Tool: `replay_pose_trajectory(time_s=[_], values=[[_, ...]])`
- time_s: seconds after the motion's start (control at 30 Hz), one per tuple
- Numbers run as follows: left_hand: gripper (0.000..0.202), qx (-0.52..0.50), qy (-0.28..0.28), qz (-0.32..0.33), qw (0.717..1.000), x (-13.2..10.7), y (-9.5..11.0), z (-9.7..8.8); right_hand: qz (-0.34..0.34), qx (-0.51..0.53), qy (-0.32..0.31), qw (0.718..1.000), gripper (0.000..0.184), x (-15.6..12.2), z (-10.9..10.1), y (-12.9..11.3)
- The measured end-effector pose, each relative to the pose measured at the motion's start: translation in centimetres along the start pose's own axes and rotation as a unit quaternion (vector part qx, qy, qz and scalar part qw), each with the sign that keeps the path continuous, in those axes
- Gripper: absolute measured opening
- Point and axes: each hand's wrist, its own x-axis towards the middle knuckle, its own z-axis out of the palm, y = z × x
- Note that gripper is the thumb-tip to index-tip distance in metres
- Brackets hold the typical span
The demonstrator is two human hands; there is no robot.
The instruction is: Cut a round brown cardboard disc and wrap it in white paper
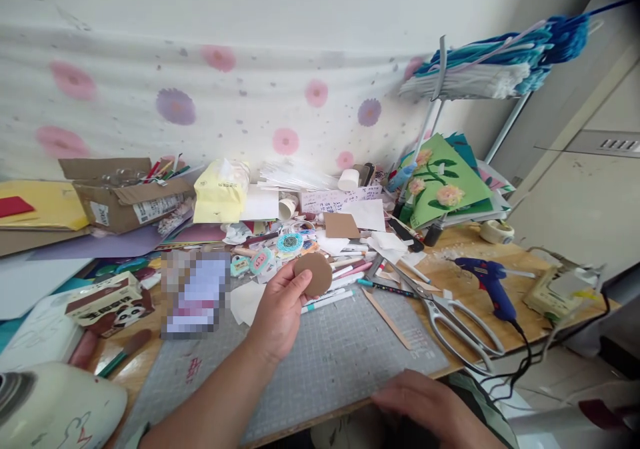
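In the head view my left hand (283,305) pinches a round brown cardboard disc (317,277) between thumb and fingers, held up over the grey cutting mat (320,369). My right hand (413,395) is low at the table's front edge, smeared by motion, so its fingers cannot be made out. Above it on the mat lies a thin cardboard strip (387,319). Large silver scissors (457,322) rest at the mat's right edge. Behind the disc is a square piece of brown cardboard (341,225) among markers (327,301) and paper scraps.
A blue glue gun (490,285) with its cord lies on the right. On the left stand a panda-printed box (110,305), a pale bottle (60,405) and an open cardboard box (130,199). Pipe cleaners (500,59) hang over the back right, above green flower-decorated paper (443,182).
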Motion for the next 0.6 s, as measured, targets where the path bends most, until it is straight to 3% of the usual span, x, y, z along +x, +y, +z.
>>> replay_pose_trajectory(time_s=[0.13, 0.3, 0.43, 0.6], values=[[0.016, 0.039, -0.010, 0.003, 0.999, -0.3, 0.0, 0.2, 0.002, -0.040, 0.002, 0.999, 0.019, 0.3, -0.1, -0.2], [0.015, 0.061, -0.025, 0.008, 0.998, -0.6, -0.2, 0.3, 0.028, -0.082, 0.122, 0.989, 0.014, 1.2, -0.2, 0.5], [0.016, 0.083, -0.033, 0.007, 0.996, -0.8, -0.2, 0.3, 0.043, 0.007, 0.148, 0.988, 0.016, 4.3, -0.4, -0.2], [0.017, 0.106, -0.037, 0.007, 0.994, -1.1, -0.1, 0.5, 0.091, 0.200, 0.198, 0.955, 0.041, 8.9, 0.3, 0.0]])
